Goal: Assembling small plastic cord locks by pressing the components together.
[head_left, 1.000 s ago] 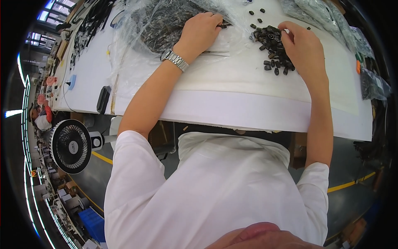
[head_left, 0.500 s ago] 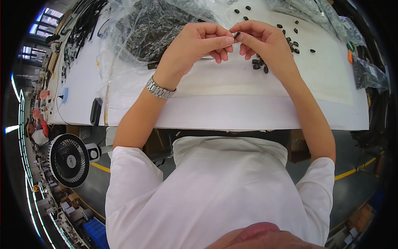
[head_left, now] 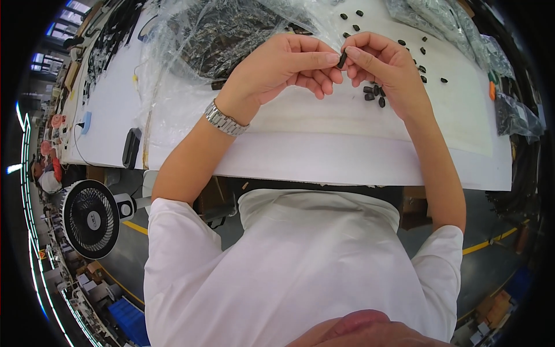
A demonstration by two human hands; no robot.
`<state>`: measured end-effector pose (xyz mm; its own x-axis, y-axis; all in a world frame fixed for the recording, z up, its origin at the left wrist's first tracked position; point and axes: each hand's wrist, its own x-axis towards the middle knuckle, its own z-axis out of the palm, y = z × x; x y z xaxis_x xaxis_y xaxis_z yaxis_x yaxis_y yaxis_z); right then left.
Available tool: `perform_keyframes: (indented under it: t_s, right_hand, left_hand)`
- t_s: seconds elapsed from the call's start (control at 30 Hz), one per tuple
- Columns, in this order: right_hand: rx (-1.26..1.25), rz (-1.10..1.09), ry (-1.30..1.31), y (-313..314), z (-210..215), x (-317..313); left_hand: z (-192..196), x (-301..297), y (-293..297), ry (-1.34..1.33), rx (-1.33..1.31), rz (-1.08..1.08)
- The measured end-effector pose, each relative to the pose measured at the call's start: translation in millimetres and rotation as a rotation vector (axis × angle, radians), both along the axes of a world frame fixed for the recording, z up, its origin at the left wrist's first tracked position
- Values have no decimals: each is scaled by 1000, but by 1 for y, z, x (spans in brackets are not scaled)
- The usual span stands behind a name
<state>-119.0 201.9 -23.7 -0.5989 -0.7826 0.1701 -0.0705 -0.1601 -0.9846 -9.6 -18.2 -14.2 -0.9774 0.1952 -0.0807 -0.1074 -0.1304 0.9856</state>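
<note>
Just above the white tabletop, a small black oblong piece (head_left: 342, 59) is pinched where my fingertips meet. My left hand (head_left: 289, 68) holds it between thumb and index finger, its other fingers loosely curled. Thumb and index finger of my right hand (head_left: 388, 68) close on the same piece from the other side. Close by my right hand lie several similar small black pieces (head_left: 381, 102), some in a loose group, others scattered farther back. Their exact kind is too small to tell.
A large clear plastic bag (head_left: 211, 37) of dark parts lies behind my left hand. More plastic bags (head_left: 448, 29) sit at the back right, near an orange-handled item (head_left: 492, 90). Dark strips (head_left: 115, 43) lie far left. A black case (head_left: 132, 148) and a fan (head_left: 91, 218) are left.
Both hands have shifted slightly right in the picture, along with the table and my view. The black piece between my fingertips now stands more upright and shows more clearly.
</note>
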Motion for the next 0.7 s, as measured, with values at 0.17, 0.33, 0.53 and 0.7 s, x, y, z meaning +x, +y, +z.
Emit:
perform_keyframes:
  t_s: [0.17, 0.33, 0.53, 0.7]
  right_hand:
    - [37, 70, -5, 2, 4, 1]
    - [56, 99, 21, 3, 2, -1]
    - [65, 41, 62, -1, -2, 5]
    - [-10, -45, 54, -10, -5, 17]
  left_hand:
    - [4, 1, -1, 5, -25, -50]
    - [11, 5, 2, 17, -112, -50]
    - [12, 9, 15, 97, -367, 101]
    - [11, 8, 13, 115, -349, 213]
